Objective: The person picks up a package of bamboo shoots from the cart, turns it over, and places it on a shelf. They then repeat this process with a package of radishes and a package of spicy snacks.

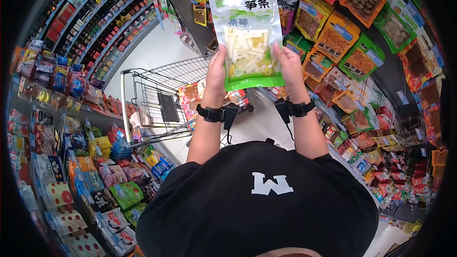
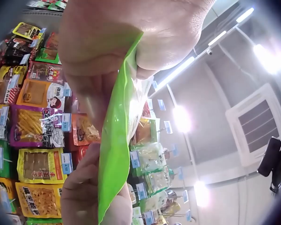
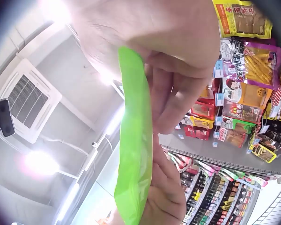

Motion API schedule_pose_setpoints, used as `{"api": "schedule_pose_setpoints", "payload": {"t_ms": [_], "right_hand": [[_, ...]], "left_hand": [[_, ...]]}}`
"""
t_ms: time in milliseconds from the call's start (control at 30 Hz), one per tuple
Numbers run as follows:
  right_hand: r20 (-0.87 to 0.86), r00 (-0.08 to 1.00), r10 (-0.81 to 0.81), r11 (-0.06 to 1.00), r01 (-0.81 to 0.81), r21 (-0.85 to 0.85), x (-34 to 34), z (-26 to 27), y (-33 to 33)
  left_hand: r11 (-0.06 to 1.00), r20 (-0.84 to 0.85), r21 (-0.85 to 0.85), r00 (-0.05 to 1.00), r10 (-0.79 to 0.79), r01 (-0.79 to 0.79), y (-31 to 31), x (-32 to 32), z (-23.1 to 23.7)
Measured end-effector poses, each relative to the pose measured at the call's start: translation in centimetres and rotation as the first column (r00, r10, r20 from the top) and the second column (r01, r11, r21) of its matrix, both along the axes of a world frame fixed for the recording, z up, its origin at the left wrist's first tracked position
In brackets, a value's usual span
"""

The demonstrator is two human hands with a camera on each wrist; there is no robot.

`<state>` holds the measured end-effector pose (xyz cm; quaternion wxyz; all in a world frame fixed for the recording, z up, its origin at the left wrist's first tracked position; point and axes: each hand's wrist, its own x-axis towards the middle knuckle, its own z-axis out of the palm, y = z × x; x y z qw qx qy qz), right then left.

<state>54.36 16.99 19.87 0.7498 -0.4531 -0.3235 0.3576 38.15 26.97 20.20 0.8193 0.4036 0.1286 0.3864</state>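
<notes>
A clear-fronted bag of bamboo shoot strips (image 1: 250,43) with a green bottom band is held upright in front of the chest in the head view, its printed front facing up at me. My left hand (image 1: 217,75) grips its left edge, thumb on the front. On the opposite edge, my right hand (image 1: 290,69) pinches it the same way. The left wrist view shows the bag's green bottom edge (image 2: 114,154) running between both hands, fingers behind it. From the right wrist, the green band (image 3: 133,136) appears edge-on below the right palm (image 3: 168,33).
A wire shopping cart (image 1: 124,109) with colourful packs (image 1: 189,96) in it stands ahead on the left. Hanging snack bags (image 1: 337,35) line the rack on the right. Shelves of packets (image 1: 100,176) run along the left, with bottle shelves (image 1: 90,24) farther off.
</notes>
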Motion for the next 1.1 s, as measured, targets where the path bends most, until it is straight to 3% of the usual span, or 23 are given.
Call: {"api": "schedule_pose_setpoints", "payload": {"t_ms": [233,633,933,1000,1100], "right_hand": [[-0.002,1.0,-0.011,1.0,0.011,-0.01,-0.4,-0.4,-0.5],[-0.048,0.998,-0.051,0.998,0.049,-0.048,-0.2,-0.6,-1.5],[0.007,0.997,-0.082,0.993,0.082,-0.081,0.5,-0.9,-2.4],[0.121,0.991,-0.057,0.984,0.076,-0.161,0.7,-0.8,-2.6],[0.121,0.992,-0.046,0.986,0.065,-0.154,0.5,-0.4,-2.9]], "left_hand": [[0.993,0.032,-0.11,0.998,-0.048,0.051,-0.2,-0.3,-0.5],[0.991,-0.005,-0.116,0.998,-0.061,0.06,-0.9,0.7,-0.9],[0.99,0.01,-0.121,0.997,-0.075,0.076,-1.4,1.3,-1.2],[0.989,0.007,-0.129,0.997,-0.074,0.074,-1.6,1.2,-1.0],[0.99,-0.01,-0.126,0.997,-0.07,0.069,-1.8,1.0,-0.8]]}}
